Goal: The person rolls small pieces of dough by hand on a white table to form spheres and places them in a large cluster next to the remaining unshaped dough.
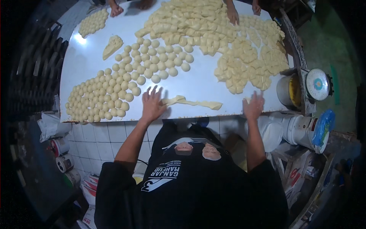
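My left hand [153,105] is spread over the white table, palm down, at the left end of a thin, twisted strip of dough [194,103]. Just beyond its fingertips begins a broad spread of round dough balls [110,89]. On the other side, my right hand [253,108] is over the near edge of the table, its fingers reaching forward and slightly blurred. A small pale bit of dough [247,100] shows at its thumb side; the area under the palm is hidden. Flattened cut dough pieces [236,80] lie just beyond this hand.
A large heap of cut dough [187,19] covers the far middle of the table [202,72]. A loose dough lump [113,46] lies far left. Another person's hand [232,15] touches the heap. At right stand a metal pot [284,91], a dial scale [317,84] and white buckets [301,128].
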A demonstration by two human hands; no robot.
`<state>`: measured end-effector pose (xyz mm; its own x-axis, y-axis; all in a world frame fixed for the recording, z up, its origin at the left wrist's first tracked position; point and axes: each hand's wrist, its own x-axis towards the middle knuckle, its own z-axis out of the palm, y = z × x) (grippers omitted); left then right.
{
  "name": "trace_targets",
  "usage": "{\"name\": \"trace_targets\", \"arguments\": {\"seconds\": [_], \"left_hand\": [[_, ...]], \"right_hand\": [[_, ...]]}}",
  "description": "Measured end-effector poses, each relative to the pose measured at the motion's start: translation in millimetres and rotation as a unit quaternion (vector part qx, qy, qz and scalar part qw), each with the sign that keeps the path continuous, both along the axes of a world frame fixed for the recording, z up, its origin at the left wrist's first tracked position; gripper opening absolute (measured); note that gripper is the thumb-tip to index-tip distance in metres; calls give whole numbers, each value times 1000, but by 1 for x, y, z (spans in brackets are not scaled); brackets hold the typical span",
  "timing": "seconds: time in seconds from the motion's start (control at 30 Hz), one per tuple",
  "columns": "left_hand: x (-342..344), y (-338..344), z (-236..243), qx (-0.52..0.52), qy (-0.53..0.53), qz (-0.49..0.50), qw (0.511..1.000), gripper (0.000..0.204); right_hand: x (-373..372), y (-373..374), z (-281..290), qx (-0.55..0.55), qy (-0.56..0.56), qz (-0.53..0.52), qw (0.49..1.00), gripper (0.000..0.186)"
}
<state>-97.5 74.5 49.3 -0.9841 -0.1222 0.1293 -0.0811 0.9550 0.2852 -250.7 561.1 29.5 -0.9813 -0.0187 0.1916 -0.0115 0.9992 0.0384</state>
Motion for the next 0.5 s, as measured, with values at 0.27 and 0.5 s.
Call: {"name": "trace_targets", "arguments": {"seconds": [0.27, 0.5], "left_hand": [[-56, 135, -64, 87, 8, -254, 963, 34], [-25, 129, -63, 115, 36, -131, 984, 51]], "right_hand": [[23, -72, -15, -232, -261, 347, 871, 32], [-55, 38, 209, -321, -301, 321, 839, 29]]}}
